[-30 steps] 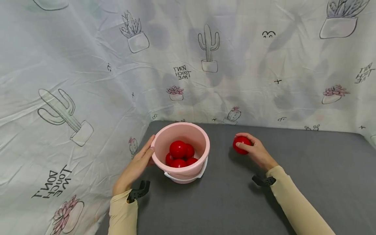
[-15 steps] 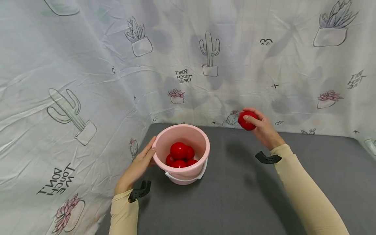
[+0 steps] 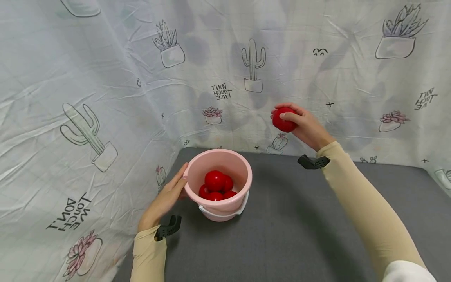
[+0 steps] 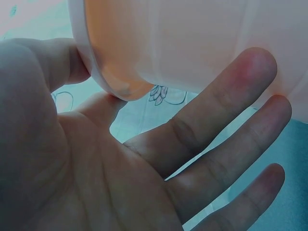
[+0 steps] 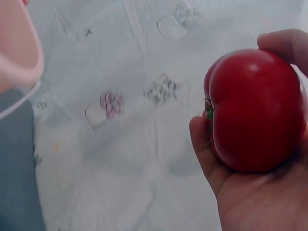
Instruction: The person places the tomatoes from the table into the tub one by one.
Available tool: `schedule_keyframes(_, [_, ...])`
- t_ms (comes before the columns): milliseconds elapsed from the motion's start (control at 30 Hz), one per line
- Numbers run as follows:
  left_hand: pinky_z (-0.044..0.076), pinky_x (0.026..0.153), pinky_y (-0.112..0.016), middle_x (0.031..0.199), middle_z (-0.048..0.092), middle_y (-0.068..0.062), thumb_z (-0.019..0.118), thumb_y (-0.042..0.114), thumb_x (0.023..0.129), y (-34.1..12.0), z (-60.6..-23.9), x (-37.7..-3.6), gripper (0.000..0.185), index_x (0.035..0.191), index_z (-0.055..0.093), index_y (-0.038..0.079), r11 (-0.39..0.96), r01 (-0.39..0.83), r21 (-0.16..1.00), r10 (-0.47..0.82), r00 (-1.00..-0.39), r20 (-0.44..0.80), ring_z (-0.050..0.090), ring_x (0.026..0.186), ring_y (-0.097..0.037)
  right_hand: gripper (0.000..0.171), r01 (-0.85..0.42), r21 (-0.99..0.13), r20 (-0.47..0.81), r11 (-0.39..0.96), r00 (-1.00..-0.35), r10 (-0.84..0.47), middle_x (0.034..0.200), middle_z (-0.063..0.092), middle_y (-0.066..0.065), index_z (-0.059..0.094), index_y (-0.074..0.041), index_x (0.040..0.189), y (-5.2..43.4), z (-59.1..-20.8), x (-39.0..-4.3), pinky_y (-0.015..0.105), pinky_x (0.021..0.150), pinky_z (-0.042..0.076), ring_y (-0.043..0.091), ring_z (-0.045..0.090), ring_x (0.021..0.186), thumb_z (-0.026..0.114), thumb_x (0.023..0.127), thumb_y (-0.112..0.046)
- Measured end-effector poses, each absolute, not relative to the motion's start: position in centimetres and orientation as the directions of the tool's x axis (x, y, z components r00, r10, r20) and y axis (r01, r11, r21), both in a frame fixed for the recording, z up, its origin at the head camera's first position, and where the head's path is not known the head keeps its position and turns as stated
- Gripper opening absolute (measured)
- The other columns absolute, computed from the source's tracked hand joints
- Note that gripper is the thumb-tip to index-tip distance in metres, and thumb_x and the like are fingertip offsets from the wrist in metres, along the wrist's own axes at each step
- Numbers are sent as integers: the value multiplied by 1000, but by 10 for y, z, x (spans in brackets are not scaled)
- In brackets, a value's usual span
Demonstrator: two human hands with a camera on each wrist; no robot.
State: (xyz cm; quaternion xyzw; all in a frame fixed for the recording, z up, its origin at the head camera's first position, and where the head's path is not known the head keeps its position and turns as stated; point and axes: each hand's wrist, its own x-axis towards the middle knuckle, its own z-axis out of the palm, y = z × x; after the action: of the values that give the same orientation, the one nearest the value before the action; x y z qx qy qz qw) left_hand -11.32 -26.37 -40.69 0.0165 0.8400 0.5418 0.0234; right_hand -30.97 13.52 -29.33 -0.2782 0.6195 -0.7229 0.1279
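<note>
Red tomato, stem end sideways, sits gripped in curled right hand fingers; left hand fingers lie flat against upright pink bucket on grey surface.

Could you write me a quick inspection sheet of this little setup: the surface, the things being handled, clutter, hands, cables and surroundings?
Surface: grey mat, bare apart from the bucket.
Job's things: pink bucket holding several red tomatoes; one more red tomato held in the air.
Clutter: nothing seen.
Hands: left hand rests open against the bucket's side; right hand grips the raised tomato.
Cables: nothing seen.
Surroundings: pale cloth backdrop printed with cacti, behind and to the left.
</note>
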Motion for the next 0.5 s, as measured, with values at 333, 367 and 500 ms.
schedule_keyframes(333, [52, 104, -53, 167, 29, -1, 35, 51, 108, -265, -407, -114, 56, 161, 17, 43, 429, -22, 903, 38, -998, -42, 66, 113, -25, 31, -216, -954, 298, -205, -724, -622, 132, 58, 9, 61, -12, 128, 67, -266, -307, 29, 88, 58, 29, 52, 124, 58, 97, -9])
schedule_keyframes(367, [51, 105, -54, 167, 28, -1, 35, 51, 108, -264, -407, -114, 56, 161, 17, 43, 425, -20, 905, 42, -998, -41, 66, 114, -25, 32, -220, -955, 298, -201, -713, -635, 134, 57, 11, 61, -12, 128, 60, -264, -306, 29, 89, 58, 29, 52, 125, 58, 96, -9])
schedule_keyframes(500, [49, 106, -56, 168, 25, 0, 36, 49, 109, -265, -407, -115, 56, 161, 17, 42, 410, -7, 912, 56, -998, -33, 65, 117, -28, 38, -249, -959, 271, -135, -670, -691, 141, 53, 14, 57, -10, 133, 35, -264, -301, 32, 92, 57, 29, 49, 129, 63, 96, -10])
